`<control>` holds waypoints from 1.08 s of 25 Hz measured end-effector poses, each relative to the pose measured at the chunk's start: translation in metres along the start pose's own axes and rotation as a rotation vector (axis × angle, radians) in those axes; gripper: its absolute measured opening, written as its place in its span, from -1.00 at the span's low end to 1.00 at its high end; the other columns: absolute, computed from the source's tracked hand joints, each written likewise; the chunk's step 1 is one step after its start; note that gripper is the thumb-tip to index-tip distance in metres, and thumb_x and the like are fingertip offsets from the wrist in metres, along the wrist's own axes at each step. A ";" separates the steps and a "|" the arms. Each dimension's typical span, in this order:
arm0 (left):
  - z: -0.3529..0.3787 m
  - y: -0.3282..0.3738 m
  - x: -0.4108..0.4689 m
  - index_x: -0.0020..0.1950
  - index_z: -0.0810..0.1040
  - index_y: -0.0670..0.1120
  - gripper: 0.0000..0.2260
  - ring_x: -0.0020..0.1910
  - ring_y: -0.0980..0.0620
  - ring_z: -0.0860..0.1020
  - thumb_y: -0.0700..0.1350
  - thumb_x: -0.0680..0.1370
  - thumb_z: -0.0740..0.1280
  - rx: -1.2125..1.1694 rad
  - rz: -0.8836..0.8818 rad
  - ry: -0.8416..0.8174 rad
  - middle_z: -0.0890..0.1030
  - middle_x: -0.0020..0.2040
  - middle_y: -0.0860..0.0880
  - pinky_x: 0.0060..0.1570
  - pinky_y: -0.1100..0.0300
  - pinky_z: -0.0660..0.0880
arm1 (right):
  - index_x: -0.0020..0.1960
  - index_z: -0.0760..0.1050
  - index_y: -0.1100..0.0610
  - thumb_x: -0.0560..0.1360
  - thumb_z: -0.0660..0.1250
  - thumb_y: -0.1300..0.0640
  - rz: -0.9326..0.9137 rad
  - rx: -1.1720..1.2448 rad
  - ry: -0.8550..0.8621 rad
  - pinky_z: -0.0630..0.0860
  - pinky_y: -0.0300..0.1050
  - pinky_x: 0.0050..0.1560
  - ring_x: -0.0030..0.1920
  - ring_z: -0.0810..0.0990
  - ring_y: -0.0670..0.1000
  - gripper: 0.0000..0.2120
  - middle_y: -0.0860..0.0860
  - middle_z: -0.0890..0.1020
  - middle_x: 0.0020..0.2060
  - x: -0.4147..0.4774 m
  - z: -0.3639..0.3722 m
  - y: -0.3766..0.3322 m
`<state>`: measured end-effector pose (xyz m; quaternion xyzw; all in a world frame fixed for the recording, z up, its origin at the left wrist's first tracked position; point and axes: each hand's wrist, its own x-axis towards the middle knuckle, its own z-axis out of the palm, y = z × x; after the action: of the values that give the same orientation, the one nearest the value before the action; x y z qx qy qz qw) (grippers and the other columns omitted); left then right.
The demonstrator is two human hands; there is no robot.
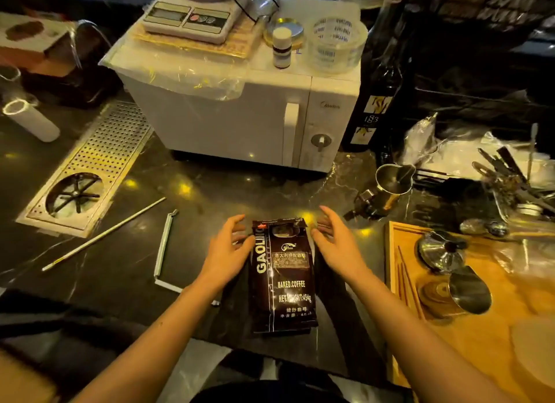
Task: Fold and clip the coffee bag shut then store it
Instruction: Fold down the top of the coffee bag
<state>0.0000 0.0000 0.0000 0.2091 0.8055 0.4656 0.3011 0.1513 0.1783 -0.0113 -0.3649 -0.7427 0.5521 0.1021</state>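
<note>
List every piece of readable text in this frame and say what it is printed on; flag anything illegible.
"GAOLING": coffee bag, vertical along its left side.
"BAKED.COFFEE": same bag, middle.
"NET.WEIGHT:454g": same bag, partly hidden by glare.
Chinese lines on the bag: too blurred to read.
"Midea": microwave, faint, above the knob.
"183": dark bottle, on its label.
Scale display and tape roll print: too small to read.

You have a white microwave [240,114] at the back of the dark counter [126,270]. On top of it sit a kitchen scale [187,18] and a small white-capped bottle [281,46]. Left of it lies a perforated metal drain tray [90,168]; right of it stand a dark bottle [375,102] and a steel milk pitcher [392,183].
</note>
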 end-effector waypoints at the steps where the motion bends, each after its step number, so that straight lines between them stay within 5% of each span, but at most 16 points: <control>1: 0.002 0.002 0.003 0.43 0.36 -0.05 -0.58 0.08 0.22 0.55 -0.19 0.58 0.35 -0.046 -0.040 -0.025 0.53 0.13 0.09 -0.02 0.44 0.49 | 0.49 0.26 0.08 0.59 0.29 0.21 0.033 0.039 0.004 0.43 -0.41 0.14 0.29 0.49 -0.01 -0.50 0.11 0.50 0.31 0.004 0.004 0.001; 6: 0.013 -0.001 0.025 0.28 0.53 -0.05 -0.72 0.03 0.13 0.60 -0.21 0.57 0.35 -0.072 -0.063 -0.065 0.60 0.04 0.09 -0.12 0.40 0.52 | 0.30 0.48 0.12 0.57 0.27 0.31 0.132 0.135 -0.004 0.58 -0.18 0.09 0.10 0.60 0.03 -0.68 0.11 0.62 0.04 0.019 0.017 0.009; 11: 0.019 -0.008 0.036 0.01 0.65 -0.02 -0.80 -0.04 0.02 0.67 -0.30 0.54 0.36 -0.284 -0.184 -0.014 0.69 -0.02 -0.07 -0.18 0.28 0.59 | 0.06 0.60 0.00 0.56 0.28 0.34 0.185 0.365 0.000 0.61 -0.20 -0.13 -0.02 0.67 0.00 -0.73 0.07 0.69 -0.03 0.024 0.025 0.005; 18: 0.013 -0.010 0.032 -0.03 0.69 -0.07 -0.71 0.11 -0.11 0.66 -0.32 0.61 0.20 -0.484 -0.254 -0.063 0.71 0.02 -0.09 0.02 0.18 0.63 | -0.05 0.66 0.06 0.59 0.18 0.32 0.296 0.516 0.080 0.60 -0.19 -0.09 -0.03 0.68 0.00 -0.69 0.03 0.72 -0.07 0.015 0.026 -0.002; 22: 0.010 0.006 0.016 -0.02 0.70 -0.08 -0.78 0.11 -0.11 0.65 -0.26 0.60 0.26 -0.466 -0.186 -0.043 0.71 0.03 -0.13 0.12 0.03 0.58 | 0.01 0.66 0.12 0.55 0.33 0.27 0.199 0.525 0.132 0.60 -0.25 -0.13 -0.09 0.70 -0.09 -0.85 0.00 0.73 -0.12 -0.007 0.019 -0.018; 27: 0.011 0.029 -0.017 -0.07 0.67 -0.06 -0.82 -0.03 -0.10 0.70 -0.32 0.45 0.46 -0.486 -0.060 -0.029 0.72 -0.06 -0.10 -0.09 0.05 0.66 | -0.09 0.64 0.04 0.44 0.47 0.26 0.058 0.504 0.240 0.64 -0.19 -0.09 -0.09 0.70 -0.10 -0.86 -0.07 0.73 -0.18 -0.040 0.014 -0.033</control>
<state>0.0212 0.0105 0.0262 0.1132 0.6712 0.6337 0.3675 0.1577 0.1375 0.0236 -0.4119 -0.5536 0.6750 0.2611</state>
